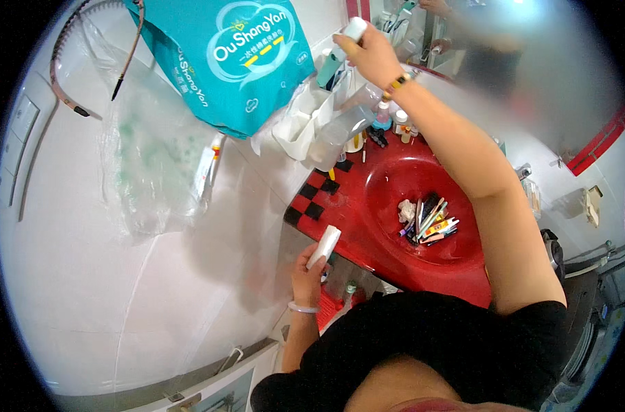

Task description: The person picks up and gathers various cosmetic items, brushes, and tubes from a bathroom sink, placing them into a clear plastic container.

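Observation:
My left hand (308, 273) holds a white, narrow box-like item (324, 246) beside the red washbasin counter (353, 226). Stretched up to the wall, my right hand (369, 51) grips a small white container (354, 29) above a green item (330, 68) in the wall holder. In the red basin (389, 206) lies a pile of toothbrushes, pencil-like sticks and a yellow-and-white tube (438, 226), with a crumpled clear wrapper (407, 210) next to them.
A large teal pack (250, 51) hangs on the left wall above a clear plastic bag (152, 170). White holders (302, 129) and a clear cup (351, 123) project over the counter. Small bottles (401, 119) line its back edge, near a mirror (539, 92).

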`<action>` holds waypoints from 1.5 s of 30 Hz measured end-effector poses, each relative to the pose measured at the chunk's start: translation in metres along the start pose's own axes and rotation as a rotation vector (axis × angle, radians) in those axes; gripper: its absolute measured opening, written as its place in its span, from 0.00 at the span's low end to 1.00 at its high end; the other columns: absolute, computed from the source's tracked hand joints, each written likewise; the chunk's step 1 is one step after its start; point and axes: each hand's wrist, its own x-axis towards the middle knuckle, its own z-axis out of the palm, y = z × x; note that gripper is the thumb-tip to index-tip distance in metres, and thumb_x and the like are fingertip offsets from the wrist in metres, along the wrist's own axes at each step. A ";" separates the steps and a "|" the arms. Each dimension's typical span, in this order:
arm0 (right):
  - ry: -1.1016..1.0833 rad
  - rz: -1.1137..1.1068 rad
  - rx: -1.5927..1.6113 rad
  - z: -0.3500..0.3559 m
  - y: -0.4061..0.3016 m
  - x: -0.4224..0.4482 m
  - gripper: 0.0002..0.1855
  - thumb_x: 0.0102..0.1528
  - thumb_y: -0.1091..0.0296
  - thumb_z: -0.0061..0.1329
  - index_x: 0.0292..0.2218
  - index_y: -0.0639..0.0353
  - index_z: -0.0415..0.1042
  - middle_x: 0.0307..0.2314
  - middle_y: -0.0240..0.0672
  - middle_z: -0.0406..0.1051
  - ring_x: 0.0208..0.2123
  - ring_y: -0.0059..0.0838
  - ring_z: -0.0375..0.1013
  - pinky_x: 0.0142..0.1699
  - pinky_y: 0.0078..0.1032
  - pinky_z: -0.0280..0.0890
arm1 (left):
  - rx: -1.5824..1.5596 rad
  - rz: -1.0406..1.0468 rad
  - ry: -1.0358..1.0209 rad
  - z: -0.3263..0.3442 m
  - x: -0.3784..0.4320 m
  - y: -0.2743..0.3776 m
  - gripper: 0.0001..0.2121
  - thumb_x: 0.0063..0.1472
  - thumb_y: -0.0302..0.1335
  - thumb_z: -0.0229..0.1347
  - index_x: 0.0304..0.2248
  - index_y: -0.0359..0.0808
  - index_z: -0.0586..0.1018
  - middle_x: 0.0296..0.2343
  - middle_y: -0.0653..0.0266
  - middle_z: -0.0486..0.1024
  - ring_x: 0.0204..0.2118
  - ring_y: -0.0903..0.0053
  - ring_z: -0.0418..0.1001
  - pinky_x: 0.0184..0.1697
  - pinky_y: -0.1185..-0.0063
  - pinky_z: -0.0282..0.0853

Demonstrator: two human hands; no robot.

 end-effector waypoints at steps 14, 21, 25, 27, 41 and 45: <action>0.191 -0.013 -0.248 -0.022 0.026 0.084 0.21 0.50 0.52 0.48 0.32 0.65 0.70 0.24 0.40 0.72 0.26 0.26 0.72 0.32 0.25 0.65 | -0.280 0.030 0.203 -0.055 -0.023 -0.053 0.16 0.55 0.16 0.50 0.44 0.30 0.67 0.38 0.61 0.68 0.37 0.74 0.70 0.38 0.81 0.69; -0.222 0.271 -0.053 0.003 0.076 0.073 0.25 0.47 0.49 0.50 0.34 0.67 0.70 0.28 0.51 0.72 0.32 0.45 0.73 0.36 0.34 0.66 | -0.484 0.016 0.141 -0.054 -0.011 -0.059 0.15 0.55 0.16 0.50 0.44 0.30 0.67 0.38 0.60 0.69 0.37 0.75 0.70 0.38 0.79 0.69; -0.421 0.163 -0.323 0.017 0.089 0.072 0.20 0.47 0.54 0.51 0.35 0.64 0.71 0.29 0.46 0.73 0.32 0.40 0.73 0.36 0.31 0.67 | -0.524 -0.023 0.103 -0.053 -0.005 -0.058 0.16 0.55 0.16 0.50 0.44 0.30 0.67 0.38 0.59 0.69 0.37 0.74 0.70 0.38 0.78 0.70; -0.554 0.178 -0.351 0.025 0.076 0.067 0.21 0.48 0.54 0.48 0.39 0.61 0.70 0.31 0.44 0.72 0.33 0.39 0.73 0.37 0.29 0.68 | -0.627 -0.057 0.108 -0.059 -0.004 -0.066 0.16 0.55 0.17 0.50 0.44 0.30 0.67 0.38 0.59 0.69 0.37 0.74 0.70 0.39 0.78 0.70; -0.477 0.280 -0.057 0.038 0.136 0.079 0.17 0.49 0.55 0.48 0.38 0.53 0.74 0.28 0.30 0.73 0.29 0.23 0.72 0.32 0.23 0.65 | -0.003 0.145 0.185 -0.047 -0.002 -0.051 0.16 0.54 0.19 0.52 0.44 0.30 0.69 0.36 0.61 0.70 0.34 0.78 0.70 0.33 0.83 0.68; -0.403 -0.094 -0.591 0.036 0.143 0.084 0.15 0.47 0.62 0.48 0.39 0.48 0.72 0.30 0.24 0.73 0.29 0.20 0.72 0.32 0.20 0.67 | -0.084 0.000 0.124 -0.036 0.006 -0.053 0.15 0.55 0.21 0.52 0.43 0.31 0.70 0.36 0.63 0.70 0.33 0.81 0.69 0.33 0.84 0.67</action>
